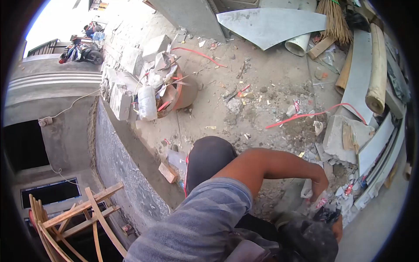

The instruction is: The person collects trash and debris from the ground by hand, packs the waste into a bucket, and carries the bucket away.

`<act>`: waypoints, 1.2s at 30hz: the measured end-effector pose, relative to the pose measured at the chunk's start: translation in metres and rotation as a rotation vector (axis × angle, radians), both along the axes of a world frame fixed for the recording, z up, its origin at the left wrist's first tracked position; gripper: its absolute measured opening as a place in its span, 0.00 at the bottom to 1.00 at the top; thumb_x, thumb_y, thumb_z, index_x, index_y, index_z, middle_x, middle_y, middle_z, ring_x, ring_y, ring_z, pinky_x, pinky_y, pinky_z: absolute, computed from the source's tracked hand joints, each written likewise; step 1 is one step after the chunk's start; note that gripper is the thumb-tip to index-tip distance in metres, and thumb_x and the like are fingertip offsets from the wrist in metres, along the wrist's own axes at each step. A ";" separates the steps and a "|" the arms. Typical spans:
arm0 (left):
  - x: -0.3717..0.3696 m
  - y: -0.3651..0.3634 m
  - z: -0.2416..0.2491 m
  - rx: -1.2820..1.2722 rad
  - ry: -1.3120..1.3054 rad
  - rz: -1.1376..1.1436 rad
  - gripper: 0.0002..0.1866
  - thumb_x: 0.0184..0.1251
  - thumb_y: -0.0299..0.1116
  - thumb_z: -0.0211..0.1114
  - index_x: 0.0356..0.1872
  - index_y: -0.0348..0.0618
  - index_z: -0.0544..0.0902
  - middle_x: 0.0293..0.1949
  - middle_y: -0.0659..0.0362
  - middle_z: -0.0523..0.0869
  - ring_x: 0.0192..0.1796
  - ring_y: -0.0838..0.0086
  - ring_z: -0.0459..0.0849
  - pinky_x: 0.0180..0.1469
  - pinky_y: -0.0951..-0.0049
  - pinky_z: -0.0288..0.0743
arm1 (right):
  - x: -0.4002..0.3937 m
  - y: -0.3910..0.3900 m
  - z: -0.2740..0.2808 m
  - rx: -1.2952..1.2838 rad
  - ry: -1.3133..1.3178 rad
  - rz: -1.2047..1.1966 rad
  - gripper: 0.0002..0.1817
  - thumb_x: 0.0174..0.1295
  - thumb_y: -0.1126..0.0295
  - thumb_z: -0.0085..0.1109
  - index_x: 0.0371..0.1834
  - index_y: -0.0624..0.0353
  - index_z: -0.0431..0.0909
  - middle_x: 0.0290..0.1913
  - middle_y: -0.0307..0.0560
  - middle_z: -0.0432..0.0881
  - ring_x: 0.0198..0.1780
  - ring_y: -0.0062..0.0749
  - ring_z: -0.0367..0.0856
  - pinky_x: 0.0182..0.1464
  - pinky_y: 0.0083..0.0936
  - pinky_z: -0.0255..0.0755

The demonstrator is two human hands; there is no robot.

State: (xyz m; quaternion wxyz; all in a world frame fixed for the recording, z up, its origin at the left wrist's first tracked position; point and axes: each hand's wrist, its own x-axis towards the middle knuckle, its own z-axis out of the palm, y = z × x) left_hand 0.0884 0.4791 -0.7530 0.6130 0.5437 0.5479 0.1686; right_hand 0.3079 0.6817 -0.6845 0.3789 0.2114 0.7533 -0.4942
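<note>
My left hand [320, 187] reaches down to the rubble at the right, fingers curled and closed. Against its fingers are a whitish piece of plastic [307, 188] and a red-and-white wrapper [321, 203]; what the fingers hold is not clear. Just below, a crumpled black plastic bag [327, 215] lies beside my right hand [338, 229]. Only a sliver of that hand shows, its fingers hidden. A dark, rounded, blurred thing [307, 238] covers the area in front of it.
A broken-rimmed bucket [187, 92] full of debris stands near concrete blocks [120, 101]. Concrete chunks [345, 135], boards [379, 144], a bamboo pole [376, 70] and a straw broom [334, 19] line the right side. Red strapping [305, 115] crosses the littered ground. A wooden frame [83, 218] stands lower left.
</note>
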 end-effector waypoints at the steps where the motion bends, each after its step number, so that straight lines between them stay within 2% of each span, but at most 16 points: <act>1: -0.025 -0.014 0.020 -0.049 0.003 -0.018 0.42 0.42 0.52 0.82 0.59 0.34 0.85 0.61 0.44 0.85 0.62 0.54 0.83 0.64 0.57 0.74 | 0.000 -0.012 0.003 -0.007 -0.013 -0.021 0.17 0.63 0.71 0.61 0.55 0.63 0.84 0.49 0.50 0.90 0.49 0.41 0.89 0.56 0.35 0.80; 4: -0.121 -0.084 0.086 -0.188 -0.083 0.095 0.37 0.47 0.48 0.80 0.60 0.39 0.85 0.58 0.46 0.87 0.60 0.57 0.84 0.62 0.60 0.75 | -0.010 -0.037 0.000 -0.043 -0.028 -0.054 0.17 0.64 0.70 0.60 0.56 0.62 0.83 0.50 0.50 0.89 0.50 0.41 0.88 0.57 0.36 0.80; 8: -0.208 -0.253 0.188 -0.152 0.021 0.678 0.29 0.50 0.45 0.81 0.51 0.39 0.87 0.46 0.55 0.91 0.46 0.67 0.88 0.51 0.66 0.80 | -0.024 -0.056 -0.004 -0.081 -0.032 -0.103 0.18 0.66 0.69 0.58 0.58 0.62 0.82 0.51 0.50 0.89 0.50 0.41 0.88 0.57 0.36 0.80; 11: -0.202 -0.388 0.271 -0.249 0.472 1.171 0.26 0.53 0.42 0.82 0.52 0.41 0.88 0.46 0.58 0.92 0.47 0.78 0.88 0.53 0.72 0.81 | -0.031 -0.066 -0.003 -0.107 -0.035 -0.135 0.18 0.68 0.68 0.57 0.59 0.61 0.81 0.52 0.50 0.88 0.51 0.41 0.88 0.58 0.37 0.80; 14: -0.178 -0.506 0.277 -0.239 0.827 1.726 0.26 0.52 0.41 0.81 0.49 0.37 0.88 0.41 0.55 0.91 0.42 0.76 0.88 0.48 0.69 0.80 | -0.040 -0.075 0.001 -0.143 -0.031 -0.187 0.18 0.69 0.67 0.55 0.60 0.61 0.80 0.53 0.50 0.88 0.52 0.41 0.88 0.59 0.37 0.80; 15: -0.173 -0.535 0.266 -0.305 1.148 1.715 0.28 0.51 0.40 0.82 0.51 0.35 0.86 0.49 0.48 0.87 0.47 0.65 0.89 0.50 0.63 0.82 | -0.045 -0.077 0.001 -0.160 -0.027 -0.205 0.19 0.70 0.67 0.55 0.61 0.61 0.79 0.53 0.50 0.87 0.52 0.42 0.88 0.59 0.37 0.80; 18: -0.149 -0.573 0.194 -0.777 1.819 1.248 0.38 0.52 0.42 0.81 0.63 0.35 0.77 0.62 0.40 0.75 0.54 0.48 0.87 0.52 0.55 0.83 | -0.061 -0.083 0.004 -0.232 -0.015 -0.278 0.19 0.71 0.66 0.53 0.62 0.60 0.78 0.54 0.50 0.87 0.53 0.42 0.87 0.60 0.38 0.80; 20: -0.122 -0.586 0.134 -0.655 1.771 1.217 0.49 0.55 0.46 0.79 0.74 0.40 0.63 0.68 0.35 0.64 0.58 0.37 0.82 0.55 0.50 0.82 | -0.074 -0.089 0.005 -0.310 -0.006 -0.340 0.19 0.72 0.66 0.52 0.63 0.60 0.78 0.55 0.50 0.87 0.53 0.42 0.87 0.60 0.38 0.80; 21: -0.122 -0.572 0.128 -0.783 1.661 1.432 0.51 0.59 0.47 0.76 0.77 0.43 0.54 0.69 0.31 0.60 0.61 0.37 0.80 0.58 0.50 0.81 | -0.082 -0.091 0.007 -0.358 0.000 -0.372 0.19 0.73 0.65 0.52 0.63 0.60 0.77 0.55 0.50 0.87 0.53 0.42 0.87 0.60 0.38 0.80; 24: -0.116 -0.560 0.137 -0.717 1.486 1.655 0.51 0.59 0.48 0.75 0.77 0.43 0.54 0.69 0.28 0.59 0.66 0.37 0.76 0.60 0.47 0.80 | -0.114 -0.103 0.015 -0.552 -0.009 -0.463 0.20 0.74 0.64 0.51 0.65 0.59 0.76 0.56 0.50 0.86 0.54 0.42 0.87 0.61 0.38 0.80; 25: -0.113 -0.566 0.134 -0.577 1.574 1.693 0.44 0.61 0.47 0.73 0.75 0.43 0.62 0.68 0.34 0.67 0.66 0.39 0.76 0.62 0.44 0.75 | -0.129 -0.111 0.017 -0.633 -0.020 -0.477 0.20 0.75 0.64 0.50 0.65 0.59 0.76 0.56 0.50 0.86 0.54 0.42 0.87 0.61 0.39 0.80; 28: -0.126 -0.589 0.159 -0.500 1.435 1.080 0.35 0.63 0.44 0.70 0.71 0.48 0.72 0.64 0.43 0.76 0.63 0.42 0.78 0.64 0.43 0.69 | -0.189 -0.143 0.028 -0.917 -0.104 -0.475 0.20 0.77 0.63 0.49 0.67 0.58 0.75 0.57 0.50 0.86 0.55 0.42 0.87 0.62 0.39 0.81; 29: -0.123 -0.584 0.170 -0.453 1.402 1.263 0.27 0.65 0.43 0.67 0.66 0.53 0.78 0.60 0.49 0.82 0.63 0.45 0.77 0.66 0.42 0.65 | -0.213 -0.161 0.033 -1.003 -0.142 -0.447 0.20 0.77 0.63 0.48 0.67 0.58 0.75 0.57 0.50 0.85 0.55 0.42 0.86 0.62 0.39 0.81; 32: -0.112 -0.592 0.143 -0.449 1.702 1.215 0.25 0.69 0.43 0.62 0.63 0.43 0.79 0.64 0.44 0.80 0.67 0.43 0.74 0.70 0.47 0.64 | -0.297 -0.240 0.059 -1.164 -0.205 -0.278 0.21 0.79 0.62 0.47 0.68 0.58 0.74 0.58 0.50 0.85 0.56 0.42 0.86 0.62 0.40 0.81; 34: -0.111 -0.601 0.107 -0.596 1.642 1.580 0.44 0.65 0.57 0.67 0.73 0.36 0.66 0.72 0.40 0.68 0.72 0.41 0.68 0.69 0.39 0.66 | -0.360 -0.317 0.099 -1.124 -0.115 -0.121 0.21 0.78 0.66 0.47 0.71 0.57 0.70 0.65 0.50 0.80 0.62 0.40 0.82 0.67 0.39 0.77; 36: -0.113 -0.588 0.106 -0.572 1.555 1.788 0.48 0.65 0.58 0.67 0.73 0.27 0.62 0.73 0.37 0.65 0.73 0.39 0.67 0.70 0.41 0.65 | -0.415 -0.399 0.138 -0.969 0.518 0.128 0.17 0.74 0.75 0.51 0.64 0.63 0.76 0.58 0.50 0.85 0.54 0.35 0.86 0.59 0.32 0.81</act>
